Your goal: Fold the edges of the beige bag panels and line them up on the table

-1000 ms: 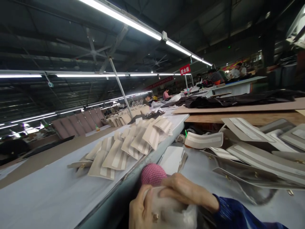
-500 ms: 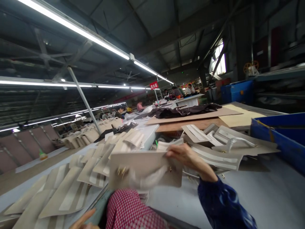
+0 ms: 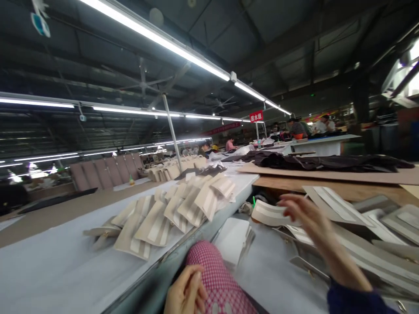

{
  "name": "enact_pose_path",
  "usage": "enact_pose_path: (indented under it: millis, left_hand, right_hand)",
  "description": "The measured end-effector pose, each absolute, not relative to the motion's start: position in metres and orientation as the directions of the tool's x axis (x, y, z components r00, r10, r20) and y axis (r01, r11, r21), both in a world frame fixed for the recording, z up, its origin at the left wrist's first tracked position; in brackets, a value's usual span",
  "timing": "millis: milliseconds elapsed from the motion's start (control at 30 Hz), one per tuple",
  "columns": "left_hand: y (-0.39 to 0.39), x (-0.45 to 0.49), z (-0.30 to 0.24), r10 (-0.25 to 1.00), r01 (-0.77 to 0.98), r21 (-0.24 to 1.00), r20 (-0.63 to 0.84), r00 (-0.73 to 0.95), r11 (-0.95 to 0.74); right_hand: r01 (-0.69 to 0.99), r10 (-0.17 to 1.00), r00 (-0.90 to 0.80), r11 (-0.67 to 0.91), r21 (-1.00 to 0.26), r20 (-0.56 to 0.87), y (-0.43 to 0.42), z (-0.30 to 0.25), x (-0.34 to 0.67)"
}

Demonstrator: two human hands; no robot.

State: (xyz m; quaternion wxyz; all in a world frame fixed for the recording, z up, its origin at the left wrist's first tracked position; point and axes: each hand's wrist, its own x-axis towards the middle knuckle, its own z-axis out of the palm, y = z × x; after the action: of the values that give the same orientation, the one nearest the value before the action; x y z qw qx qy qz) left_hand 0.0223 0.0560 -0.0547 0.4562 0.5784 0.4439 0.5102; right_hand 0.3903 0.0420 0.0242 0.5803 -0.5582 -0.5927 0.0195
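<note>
My right hand [image 3: 303, 212] reaches out over a heap of grey-beige bag panels [image 3: 360, 226] on the right table, fingers apart and slightly blurred, holding nothing. A curved beige panel with pale strips [image 3: 268, 213] lies just left of its fingers. My left hand [image 3: 185, 292] rests low at the bottom edge beside a pink checked sleeve [image 3: 216, 279], fingers loosely extended and empty. A white folded piece [image 3: 234, 235] lies between the two hands.
A row of overlapping beige panels [image 3: 170, 209] lies on the long white conveyor table [image 3: 59, 270] at left. Dark fabric [image 3: 327, 162] sits on a brown board [image 3: 327, 175] behind. Other people work at far tables [image 3: 296, 128]. A metal pole [image 3: 172, 131] rises from the table edge.
My right hand has let go of the beige panel it was holding up and now reaches toward the pile on the right. The camera view swung back left.
</note>
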Motion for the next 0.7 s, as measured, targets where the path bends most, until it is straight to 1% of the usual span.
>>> enact_pose_path:
  millis: [67,100,133,200,267,367,467,567,633,700]
  left_hand:
    - [0.058,0.031,-0.066,0.978,0.046,0.982,0.175,0.117,-0.181]
    - [0.059,0.033,-0.071,0.977,0.048,0.983,0.171,0.123,-0.178]
    - [0.060,0.035,-0.075,0.977,0.046,0.984,0.167,0.131,-0.174]
    - [0.062,0.035,-0.082,0.977,0.037,0.986,0.155,0.144,-0.162]
    - [0.063,0.035,-0.088,0.978,0.019,0.989,0.141,0.155,-0.145]
    - [0.065,0.040,-0.096,0.980,-0.020,0.993,0.117,0.163,-0.115]
    - [0.066,0.046,-0.103,0.982,-0.070,0.994,0.098,0.162,-0.087]
    - [0.067,0.047,-0.106,0.983,-0.132,0.988,0.098,0.153,-0.078]
    - [0.066,0.046,-0.104,0.986,-0.176,0.981,0.107,0.129,-0.083]
    - [0.063,0.047,-0.100,0.990,-0.224,0.971,0.106,0.088,-0.084]
  right_hand:
    - [0.682,0.823,0.053,0.384,-0.623,0.566,0.084,-0.009,0.344]
    - [0.711,0.865,-0.042,0.377,-0.593,0.501,0.101,-0.028,0.323]
    - [0.746,0.891,-0.102,0.362,-0.559,0.442,0.114,-0.047,0.304]
    - [0.807,0.928,-0.165,0.322,-0.495,0.335,0.129,-0.080,0.279]
    - [0.848,0.948,-0.187,0.288,-0.444,0.257,0.134,-0.103,0.270]
    - [0.861,0.959,-0.204,0.271,-0.430,0.197,0.137,-0.118,0.275]
    - [0.826,0.967,-0.162,0.242,-0.509,0.196,0.146,-0.118,0.288]
    - [0.739,0.964,0.006,0.174,-0.651,0.265,0.153,-0.108,0.305]
    - [0.628,0.925,0.148,0.185,-0.756,0.349,0.149,-0.094,0.321]
    - [0.477,0.866,0.260,0.270,-0.837,0.427,0.138,-0.076,0.337]
